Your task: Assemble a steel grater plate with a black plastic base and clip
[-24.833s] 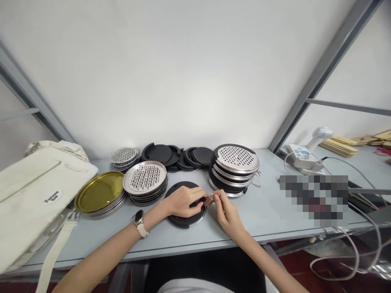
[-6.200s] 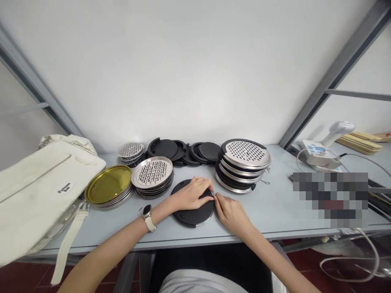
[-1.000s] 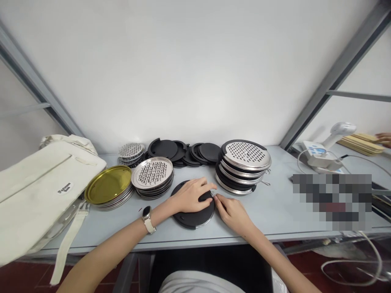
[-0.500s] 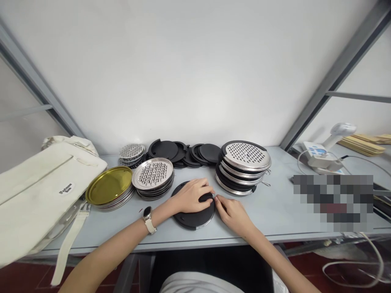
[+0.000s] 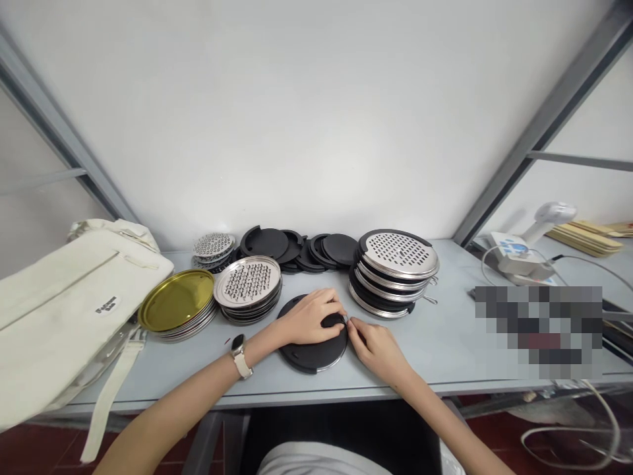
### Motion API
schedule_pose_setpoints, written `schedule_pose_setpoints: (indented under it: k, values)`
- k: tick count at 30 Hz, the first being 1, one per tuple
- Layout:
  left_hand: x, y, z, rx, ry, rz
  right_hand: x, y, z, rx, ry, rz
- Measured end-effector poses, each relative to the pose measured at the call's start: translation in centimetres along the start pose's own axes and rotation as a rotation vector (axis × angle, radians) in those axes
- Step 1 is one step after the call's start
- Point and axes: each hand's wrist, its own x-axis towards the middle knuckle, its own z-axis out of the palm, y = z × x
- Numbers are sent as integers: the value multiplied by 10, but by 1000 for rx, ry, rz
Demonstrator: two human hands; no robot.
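A round black disc (image 5: 304, 353) with a thin shiny metal edge lies on the table before me. My left hand (image 5: 312, 316) rests across its top, fingers curled toward the right rim and gripping it. At that rim the thumb and forefinger of my right hand (image 5: 374, 342) pinch a thin metal piece (image 5: 347, 319), mostly hidden by the fingers. Behind my right hand stands a stack of perforated metal grater plates with black rims (image 5: 400, 254), small wire loops jutting from its right side. Left of the disc is a pile of grater plates (image 5: 250, 282).
Gold-coloured round plates (image 5: 177, 300) are stacked further left, beside a cream bag (image 5: 74, 310) with a hanging strap. Along the wall lie black rings and discs (image 5: 341, 251) and small grater discs (image 5: 213, 245). A white device with a cable (image 5: 524, 257) and wooden strips (image 5: 586, 236) are at right.
Both hands stay in nearly the same place on the disc, with only a slight shift of the right fingers at the rim. The stacks have not moved.
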Motion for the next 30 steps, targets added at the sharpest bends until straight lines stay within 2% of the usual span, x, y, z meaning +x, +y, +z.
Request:
schedule_pose_setpoints:
  k: [18,23,30]
  values:
    - [-1,-5,4,-71,21,11,0,0,0,11,7,-6]
    - [-1,-5,3,-96,-28,24,0,-1,-1,12,-3,5]
    - [-1,-2,1,-85,-39,33,0,-2,-2,6,2,-1]
